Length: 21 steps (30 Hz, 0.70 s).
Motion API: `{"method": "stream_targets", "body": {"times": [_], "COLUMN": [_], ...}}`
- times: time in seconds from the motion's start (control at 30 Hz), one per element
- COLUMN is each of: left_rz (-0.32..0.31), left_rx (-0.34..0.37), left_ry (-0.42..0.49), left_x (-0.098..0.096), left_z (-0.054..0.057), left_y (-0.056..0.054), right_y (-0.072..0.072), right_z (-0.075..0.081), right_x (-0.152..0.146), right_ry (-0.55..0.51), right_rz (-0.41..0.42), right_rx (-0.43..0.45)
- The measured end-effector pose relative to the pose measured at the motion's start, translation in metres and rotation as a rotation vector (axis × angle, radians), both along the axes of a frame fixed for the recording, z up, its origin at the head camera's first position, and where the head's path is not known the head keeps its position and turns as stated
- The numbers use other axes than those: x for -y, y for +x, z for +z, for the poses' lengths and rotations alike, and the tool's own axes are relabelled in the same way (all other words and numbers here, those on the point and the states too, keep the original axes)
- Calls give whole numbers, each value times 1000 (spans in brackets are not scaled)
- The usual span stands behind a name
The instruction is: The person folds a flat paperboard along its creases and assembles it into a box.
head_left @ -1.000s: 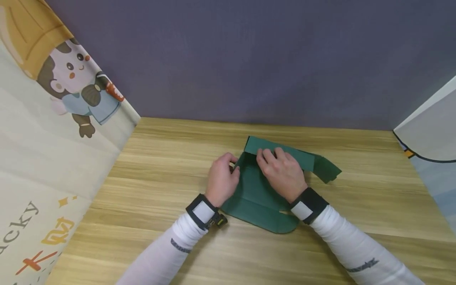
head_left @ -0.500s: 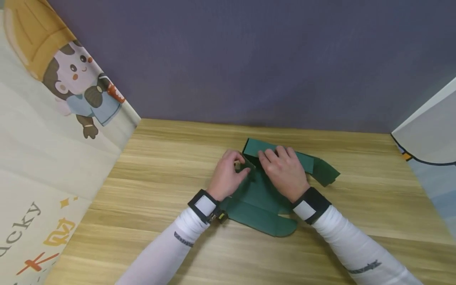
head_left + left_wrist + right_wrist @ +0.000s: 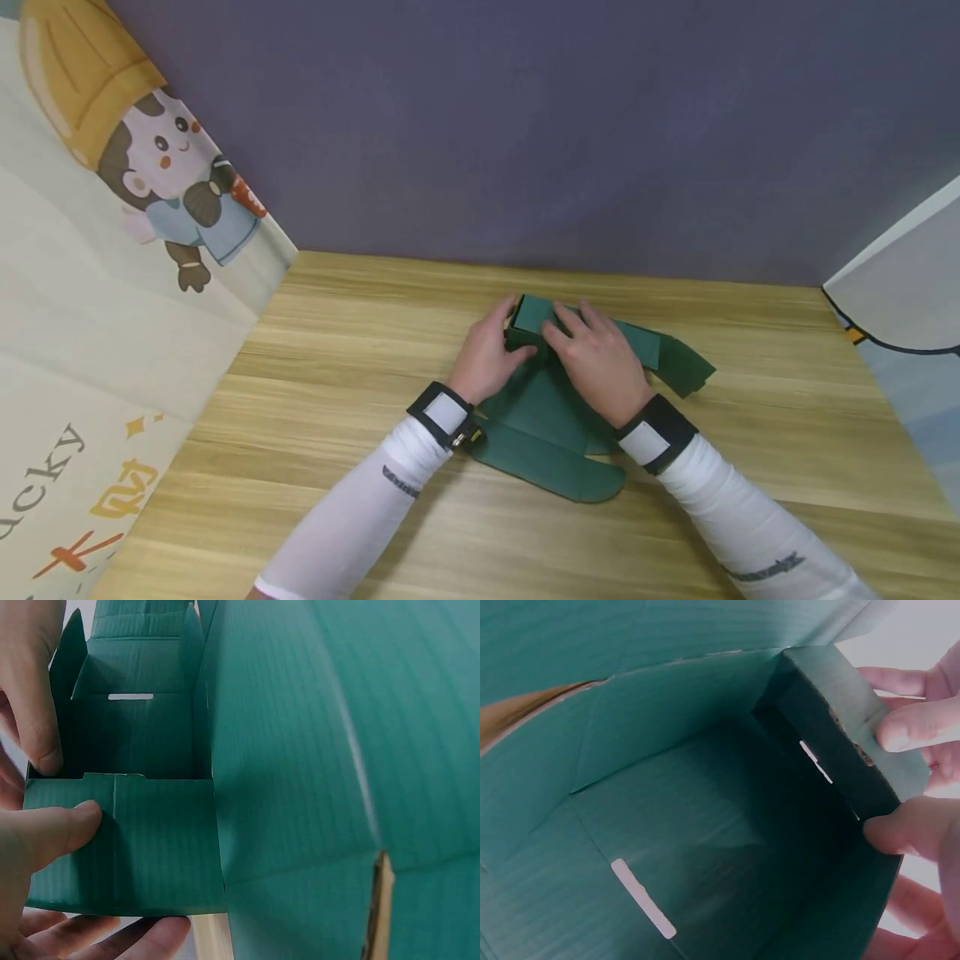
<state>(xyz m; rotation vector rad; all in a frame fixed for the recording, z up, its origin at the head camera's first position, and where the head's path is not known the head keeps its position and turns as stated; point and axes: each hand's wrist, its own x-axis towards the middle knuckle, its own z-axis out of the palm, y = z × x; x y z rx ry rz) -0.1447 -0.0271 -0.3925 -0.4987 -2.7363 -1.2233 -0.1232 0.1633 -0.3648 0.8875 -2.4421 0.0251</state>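
A green cardboard box [image 3: 551, 408], partly folded, lies on the wooden table between both hands. My left hand [image 3: 486, 357] holds its left end flap [image 3: 161, 844], thumb on the inner face and fingers behind. In the left wrist view this flap stands folded across the end of the trough formed by the far wall. My right hand [image 3: 603, 367] grips the far wall [image 3: 534, 315], its fingers over the top and its thumb [image 3: 889, 834] inside. A loose flap [image 3: 686, 367] sticks out at the right end. Slots show in the cardboard in both wrist views.
A long panel with a rounded end [image 3: 551, 461] lies toward the person. The wooden table [image 3: 360, 333] runs back to a dark purple backdrop [image 3: 525, 150]. Cloth with a cartoon figure [image 3: 172, 167] hangs at the left, and another printed cloth [image 3: 907, 267] at the right.
My left hand has moved up and away along the box's left side, and the left end flap is now bent inward against the far wall's end. My right hand keeps its grip.
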Motion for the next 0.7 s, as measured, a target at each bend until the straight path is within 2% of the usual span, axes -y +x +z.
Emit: {"method": "stream_targets", "body": {"times": [0.13, 0.4, 0.7], "left_rz": [25, 113, 184], "left_rx": [-27, -89, -127], "left_ry": [-23, -94, -116], "left_x": [-3, -8, -10], "left_z": [0, -2, -2], "left_y": [-2, -6, -6], "right_y": [0, 2, 5], "right_z": [1, 2, 2], "right_x": [0, -1, 1], "right_ry": [2, 16, 21], "right_rz": [7, 13, 7], "right_rx": [2, 8, -2]}}
